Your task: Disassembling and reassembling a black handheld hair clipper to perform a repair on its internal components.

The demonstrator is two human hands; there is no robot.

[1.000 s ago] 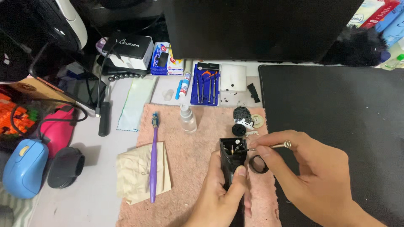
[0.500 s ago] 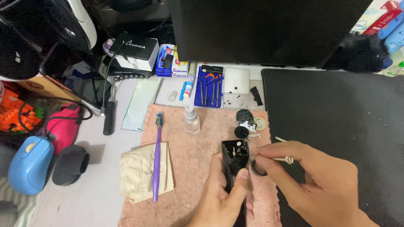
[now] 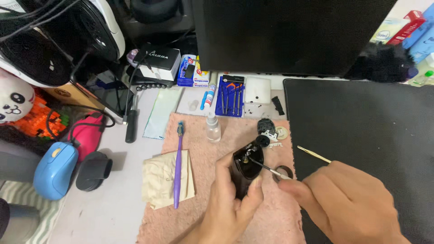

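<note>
Tweezers (image 3: 271,168) tip now inside black housing (image 3: 244,174), left hand (image 3: 230,203) gripping housing, right hand (image 3: 343,203) pinching tweezers

A grey desk (image 3: 113,212) carries a pink towel (image 3: 199,135) at lower centre and a black mat (image 3: 361,122) at right. A blue mouse (image 3: 54,169) lies at left, a pale green cloth (image 3: 162,113) above centre.

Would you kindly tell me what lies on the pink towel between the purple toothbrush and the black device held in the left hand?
In the head view, nothing lies between the purple toothbrush and the black device: only bare pink towel.
</note>
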